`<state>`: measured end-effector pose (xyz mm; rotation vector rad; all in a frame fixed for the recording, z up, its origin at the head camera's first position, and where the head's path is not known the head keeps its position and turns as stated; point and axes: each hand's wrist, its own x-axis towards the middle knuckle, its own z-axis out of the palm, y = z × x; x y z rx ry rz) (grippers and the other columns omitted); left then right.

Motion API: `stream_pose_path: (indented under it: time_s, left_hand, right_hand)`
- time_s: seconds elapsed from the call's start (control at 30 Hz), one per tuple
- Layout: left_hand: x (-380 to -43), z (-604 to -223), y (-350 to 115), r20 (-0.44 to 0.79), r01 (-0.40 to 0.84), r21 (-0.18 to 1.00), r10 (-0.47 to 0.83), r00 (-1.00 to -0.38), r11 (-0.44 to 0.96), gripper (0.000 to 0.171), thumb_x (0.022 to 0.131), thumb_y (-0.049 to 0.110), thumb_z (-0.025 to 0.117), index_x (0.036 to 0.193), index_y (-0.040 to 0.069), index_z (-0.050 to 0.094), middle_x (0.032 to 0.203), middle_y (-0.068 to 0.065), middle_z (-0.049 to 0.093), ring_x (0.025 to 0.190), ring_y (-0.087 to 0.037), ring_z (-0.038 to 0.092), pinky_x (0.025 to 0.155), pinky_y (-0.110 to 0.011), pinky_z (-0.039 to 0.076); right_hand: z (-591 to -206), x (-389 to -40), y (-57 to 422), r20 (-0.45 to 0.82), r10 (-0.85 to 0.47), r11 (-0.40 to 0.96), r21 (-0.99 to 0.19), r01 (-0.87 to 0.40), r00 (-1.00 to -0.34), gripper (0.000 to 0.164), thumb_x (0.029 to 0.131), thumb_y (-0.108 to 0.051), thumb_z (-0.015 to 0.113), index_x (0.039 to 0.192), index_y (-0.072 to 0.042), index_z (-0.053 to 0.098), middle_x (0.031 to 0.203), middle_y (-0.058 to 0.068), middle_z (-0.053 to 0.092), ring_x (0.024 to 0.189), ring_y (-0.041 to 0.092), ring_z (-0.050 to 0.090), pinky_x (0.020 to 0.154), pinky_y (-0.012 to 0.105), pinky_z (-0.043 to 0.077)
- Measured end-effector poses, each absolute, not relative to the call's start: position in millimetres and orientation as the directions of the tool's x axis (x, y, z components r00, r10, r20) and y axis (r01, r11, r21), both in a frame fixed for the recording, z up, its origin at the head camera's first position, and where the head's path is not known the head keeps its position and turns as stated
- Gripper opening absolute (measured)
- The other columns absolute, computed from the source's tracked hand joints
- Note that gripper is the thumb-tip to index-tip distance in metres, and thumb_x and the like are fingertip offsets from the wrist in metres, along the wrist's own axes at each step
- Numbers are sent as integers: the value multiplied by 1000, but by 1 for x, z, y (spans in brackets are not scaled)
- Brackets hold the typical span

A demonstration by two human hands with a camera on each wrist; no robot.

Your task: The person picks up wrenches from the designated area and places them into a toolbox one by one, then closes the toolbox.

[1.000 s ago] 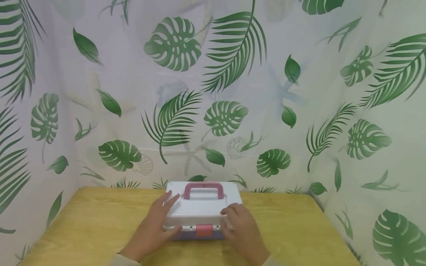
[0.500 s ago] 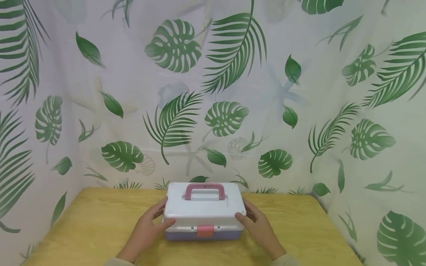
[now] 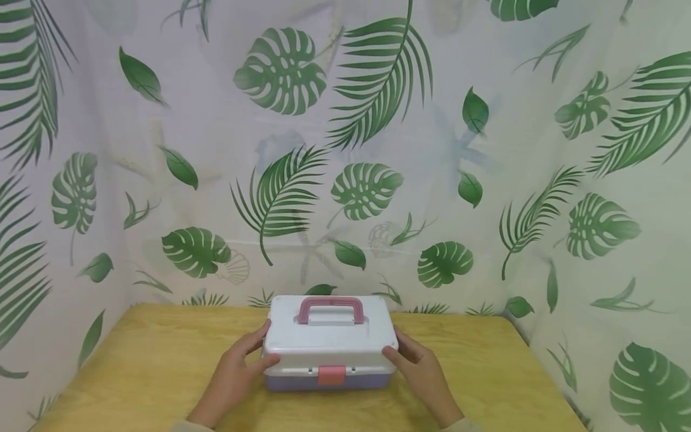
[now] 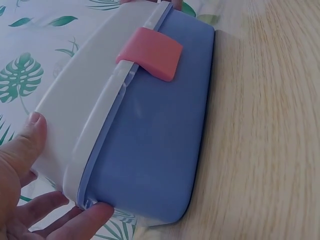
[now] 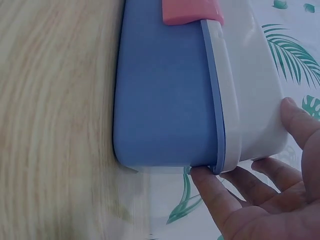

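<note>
A plastic storage box [image 3: 329, 342] with a white lid, a blue-purple base and a pink carrying handle [image 3: 331, 303] sits on the table. Its lid is down, and a pink latch [image 3: 332, 375] lies over the front seam. At the box's left end, my left hand [image 3: 234, 366] holds it, thumb on the lid's front corner and fingers along the side. The right hand [image 3: 423, 369] grips the opposite end the same way. Both wrist views show fingertips [image 4: 82, 222] touching the ends near the seam. What is inside the box is hidden.
The wooden table [image 3: 162, 360] reaches back to a white curtain [image 3: 345, 138] printed with green leaves. This curtain also closes off the left and right sides. The box stands near the table's back edge.
A second ago the hands were over the lid and its front edge. They moved outward to the box's two ends and have stayed there for the last half second.
</note>
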<state>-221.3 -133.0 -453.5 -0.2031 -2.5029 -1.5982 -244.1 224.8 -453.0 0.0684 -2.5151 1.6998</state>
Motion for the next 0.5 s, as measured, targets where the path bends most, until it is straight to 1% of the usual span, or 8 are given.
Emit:
stream_pose_path:
  time_s: [0.2, 0.5]
  left_hand:
    - [-224, -456, -135, 193, 185, 880, 25, -981, 438, 72, 91, 34, 79, 155, 21, 49, 158, -4, 49, 136, -31, 56, 114, -53, 43]
    - [-225, -454, -137, 203, 196, 873, 31, -979, 446, 71, 91, 35, 78, 155, 22, 49, 157, -5, 49, 136, -33, 55, 112, -55, 45]
  right_hand:
    - [-453, -243, 221, 108, 52, 371, -925, -81, -993, 72, 90, -49, 77, 148, -12, 57, 152, 6, 54, 138, 30, 54, 109, 42, 49]
    - [-450, -244, 220, 86, 76, 369, -928, -52, -993, 75, 88, -54, 77, 147, -14, 57, 151, 5, 55, 138, 29, 54, 109, 42, 49]
